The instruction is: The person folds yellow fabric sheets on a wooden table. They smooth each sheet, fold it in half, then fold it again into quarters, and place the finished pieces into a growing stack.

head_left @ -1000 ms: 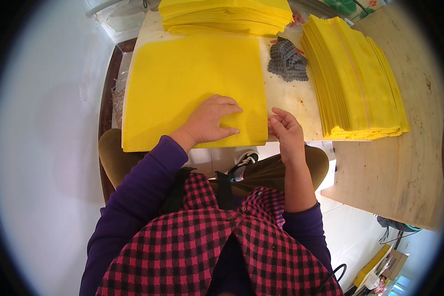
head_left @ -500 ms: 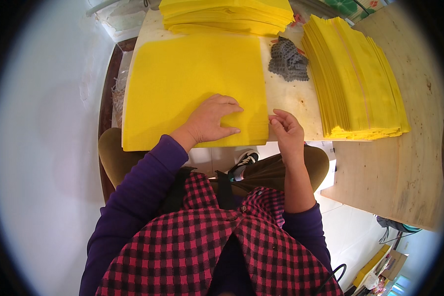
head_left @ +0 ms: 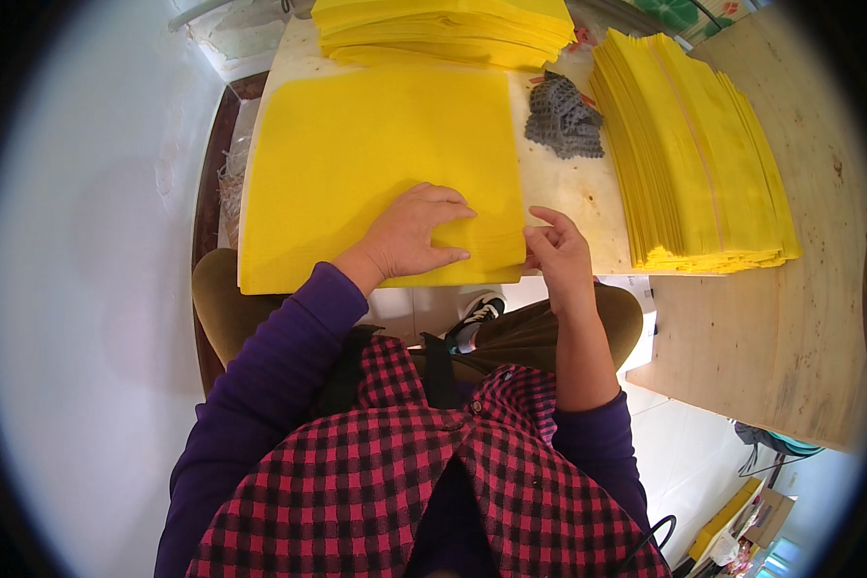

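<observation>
Left hand (head_left: 416, 234) laid palm down, fingers spread and open, pressing flat on the near right part of the yellow sheet stack (head_left: 376, 164); nothing clasped, only resting on the top sheet. Right hand (head_left: 554, 255) at the stack's near right corner, fingers curled, thumb and forefinger pinched at the sheet edge; whether a single sheet is caught between them too small to tell. Stack itself large, square-cut, bright yellow, flat on the pale wooden board (head_left: 573, 207), near edge just overhanging toward the lap; top surface smooth, unwrinkled. Second yellow pile (head_left: 698, 154) to the right, thick, edges fanned, well apart from the hands; third yellow pile (head_left: 448, 24) at the far edge, touching the working stack's far side. Grey knobbly mat piece (head_left: 564, 120) on the board between the stacks.
</observation>
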The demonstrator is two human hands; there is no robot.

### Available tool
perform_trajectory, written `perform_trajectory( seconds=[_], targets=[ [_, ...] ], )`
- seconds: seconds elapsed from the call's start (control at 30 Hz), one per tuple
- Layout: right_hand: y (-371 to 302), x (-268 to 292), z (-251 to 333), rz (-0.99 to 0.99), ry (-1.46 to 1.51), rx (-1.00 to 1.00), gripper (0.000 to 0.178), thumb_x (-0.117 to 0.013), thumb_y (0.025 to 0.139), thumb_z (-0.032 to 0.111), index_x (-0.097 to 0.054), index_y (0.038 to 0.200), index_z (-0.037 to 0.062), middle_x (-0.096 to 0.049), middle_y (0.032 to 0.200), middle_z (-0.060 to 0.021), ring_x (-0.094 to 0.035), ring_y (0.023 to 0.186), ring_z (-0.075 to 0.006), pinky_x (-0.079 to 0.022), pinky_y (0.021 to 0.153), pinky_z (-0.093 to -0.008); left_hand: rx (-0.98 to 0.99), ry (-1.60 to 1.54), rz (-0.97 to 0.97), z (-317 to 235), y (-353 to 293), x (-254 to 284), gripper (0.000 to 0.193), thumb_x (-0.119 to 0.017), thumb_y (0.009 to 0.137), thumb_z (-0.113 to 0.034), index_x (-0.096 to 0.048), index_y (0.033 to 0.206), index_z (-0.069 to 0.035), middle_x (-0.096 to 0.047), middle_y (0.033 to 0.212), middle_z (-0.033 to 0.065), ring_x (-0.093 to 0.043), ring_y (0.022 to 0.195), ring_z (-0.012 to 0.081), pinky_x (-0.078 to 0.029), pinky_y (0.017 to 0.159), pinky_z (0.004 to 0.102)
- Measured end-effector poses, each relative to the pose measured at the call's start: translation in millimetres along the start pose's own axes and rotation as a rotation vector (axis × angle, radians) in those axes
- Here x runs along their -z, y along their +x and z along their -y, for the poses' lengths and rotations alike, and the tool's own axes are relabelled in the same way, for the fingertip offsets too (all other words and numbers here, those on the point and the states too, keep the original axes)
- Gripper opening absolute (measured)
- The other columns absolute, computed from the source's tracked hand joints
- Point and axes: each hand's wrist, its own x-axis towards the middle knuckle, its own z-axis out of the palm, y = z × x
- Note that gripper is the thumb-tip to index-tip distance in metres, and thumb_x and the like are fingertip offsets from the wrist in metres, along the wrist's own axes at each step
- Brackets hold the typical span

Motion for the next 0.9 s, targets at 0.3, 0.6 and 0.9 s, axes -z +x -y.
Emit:
perform_trajectory(
  seconds=[0.3,0.6,0.9],
  targets=[
    [6.1,-8.0,12.6,0.084,-0.003,-0.009,0.034,-0.058,0.086,0.004,-0.054,0.119,-0.0017,-0.060,0.071,-0.0046,-0.057,0.057,-0.0099,-0.048,0.053,-0.0227,0.056,-0.025,0.058,-3.3,0.5,5.0,0.065,-0.080,0.064,-0.037,-0.060,0.119,-0.008,-0.057,0.118,0.0136,-0.051,0.111,0.0323,-0.039,0.099,0.0398],
    [30.9,-26.4,24.3,0.122,0.237,-0.025,0.022,-0.057,0.090,0.009,-0.059,0.110,0.0000,-0.061,0.078,-0.0042,-0.061,0.063,-0.0127,-0.052,0.058,-0.0226,0.044,-0.068,0.045,0.0,0.7,6.5,0.061,-0.076,0.069,-0.029,-0.058,0.121,-0.006,-0.057,0.118,0.0142,-0.051,0.111,0.0330,-0.040,0.098,0.0396],
    [28.8,-8.8,14.2,0.046,0.247,0.049,0.015,-0.054,0.093,0.011,-0.061,0.103,0.0015,-0.062,0.081,-0.0057,-0.060,0.067,-0.0125,-0.052,0.065,-0.0242,0.035,-0.139,0.015,14.7,-1.9,-2.6,0.027,-0.063,0.080,-0.014,-0.065,0.105,-0.003,-0.061,0.111,0.0147,-0.054,0.104,0.0323,-0.044,0.092,0.0400]
  ],
)
